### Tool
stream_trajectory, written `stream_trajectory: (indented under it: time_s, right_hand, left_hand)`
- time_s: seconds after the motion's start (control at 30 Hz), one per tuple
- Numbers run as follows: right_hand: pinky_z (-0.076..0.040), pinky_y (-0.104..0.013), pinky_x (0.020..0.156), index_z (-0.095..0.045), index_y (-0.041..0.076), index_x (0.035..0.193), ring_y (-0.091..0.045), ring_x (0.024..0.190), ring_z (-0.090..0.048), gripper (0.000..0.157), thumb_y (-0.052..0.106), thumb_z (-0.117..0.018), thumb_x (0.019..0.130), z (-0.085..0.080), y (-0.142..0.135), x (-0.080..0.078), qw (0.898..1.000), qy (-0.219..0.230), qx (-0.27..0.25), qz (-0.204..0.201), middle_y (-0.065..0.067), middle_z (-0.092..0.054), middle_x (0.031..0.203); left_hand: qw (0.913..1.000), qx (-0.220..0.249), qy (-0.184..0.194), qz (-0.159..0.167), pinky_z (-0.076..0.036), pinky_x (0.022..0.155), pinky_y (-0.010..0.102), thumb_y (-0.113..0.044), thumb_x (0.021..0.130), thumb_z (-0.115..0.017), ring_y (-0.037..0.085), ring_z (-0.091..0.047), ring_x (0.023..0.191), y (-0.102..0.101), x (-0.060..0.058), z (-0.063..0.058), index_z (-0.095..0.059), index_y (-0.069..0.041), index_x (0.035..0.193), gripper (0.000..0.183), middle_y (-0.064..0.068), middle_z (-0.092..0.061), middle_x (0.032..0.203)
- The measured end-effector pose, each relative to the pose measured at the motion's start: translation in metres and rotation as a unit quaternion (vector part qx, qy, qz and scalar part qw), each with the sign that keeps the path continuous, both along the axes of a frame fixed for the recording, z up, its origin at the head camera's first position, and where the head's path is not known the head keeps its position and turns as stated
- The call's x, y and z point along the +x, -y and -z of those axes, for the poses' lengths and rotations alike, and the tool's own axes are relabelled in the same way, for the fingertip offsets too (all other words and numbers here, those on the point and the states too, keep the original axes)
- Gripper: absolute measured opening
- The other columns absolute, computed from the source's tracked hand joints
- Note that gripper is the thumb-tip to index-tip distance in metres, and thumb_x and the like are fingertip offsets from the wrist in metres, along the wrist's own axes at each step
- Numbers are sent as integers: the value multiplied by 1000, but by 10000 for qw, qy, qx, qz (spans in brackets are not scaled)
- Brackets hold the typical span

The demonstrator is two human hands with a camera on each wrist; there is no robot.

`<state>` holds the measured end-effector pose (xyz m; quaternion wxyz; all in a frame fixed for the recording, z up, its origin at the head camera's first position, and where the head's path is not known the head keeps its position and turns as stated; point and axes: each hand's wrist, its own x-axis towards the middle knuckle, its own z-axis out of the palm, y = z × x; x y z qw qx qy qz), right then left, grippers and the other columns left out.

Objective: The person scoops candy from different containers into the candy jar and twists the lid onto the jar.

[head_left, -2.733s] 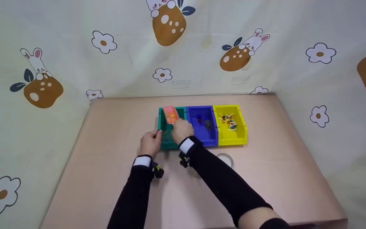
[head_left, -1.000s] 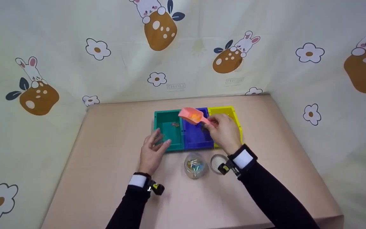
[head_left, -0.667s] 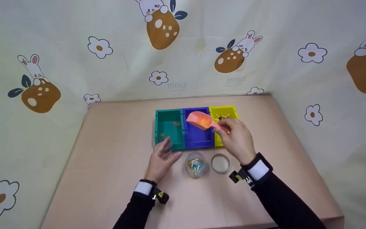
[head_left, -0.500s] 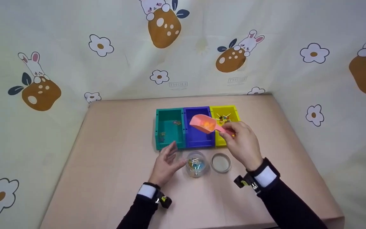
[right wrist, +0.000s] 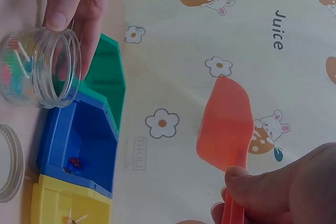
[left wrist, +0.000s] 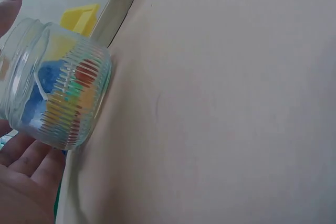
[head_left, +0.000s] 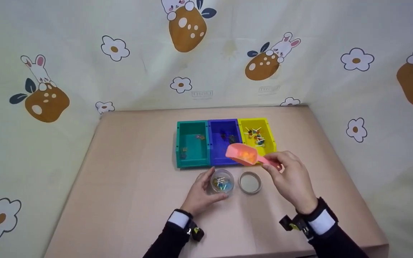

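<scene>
My right hand (head_left: 296, 181) holds a pink scoop (head_left: 241, 153) by its handle, above the front of the blue and yellow bins. Small orange-yellow pieces lie in the scoop; in the right wrist view its underside hides them. My left hand (head_left: 200, 196) is around a clear glass jar (head_left: 222, 183), its thumb on the near side and its fingers on the far side. The open jar (left wrist: 58, 87) contains blue, yellow, red and green pieces and white sticks. In the right wrist view the left thumb (right wrist: 59, 18) lies at the jar's neck.
Behind the jar stand joined bins: green (head_left: 192, 164) with a few small pieces, blue (head_left: 224, 161) with dark pieces, yellow (head_left: 271, 143) with several white sticks with coloured heads. A round jar lid (head_left: 250, 193) lies right of the jar. Patterned sheeting surrounds the table.
From over the green bin, my right hand has brought the loaded scoop right and toward me. My left hand has left the green bin's edge and come around the jar.
</scene>
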<state>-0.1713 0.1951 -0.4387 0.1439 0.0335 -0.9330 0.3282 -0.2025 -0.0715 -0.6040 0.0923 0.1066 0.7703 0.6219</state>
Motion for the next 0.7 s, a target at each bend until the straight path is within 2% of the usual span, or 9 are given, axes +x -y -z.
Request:
stream_trajectory:
  time_s: [0.13,0.37,0.7]
  right_hand:
    - [-45,-34,80,-81,7,115,-23,92,-57,24,20,-87,95,6,-5,4,9999,115,57,26,-8,-69,100]
    - [-47,-36,81,-81,9,117,-24,94,-57,23,18,-86,97,13,-10,3,9990,404,174,-22,-7,-71,104]
    - [-51,-43,88,-84,10,114,-29,104,-58,19,15,-87,96,17,-7,-5,9966,366,642,-360,-7,-72,107]
  left_hand:
    - [9999,-61,-82,-32,-32,134,57,-24,84,-97,42,-40,161,-4,-2,1,-40,-3,168,104,22,-46,169]
    - [9995,-149,-207,-184,-36,132,59,-21,85,-96,39,-49,154,-6,-1,6,-49,-7,163,93,18,-56,162]
    - [9990,-321,-254,-189,-35,132,60,-22,84,-96,38,-51,152,-6,-2,6,-49,-7,164,93,16,-58,159]
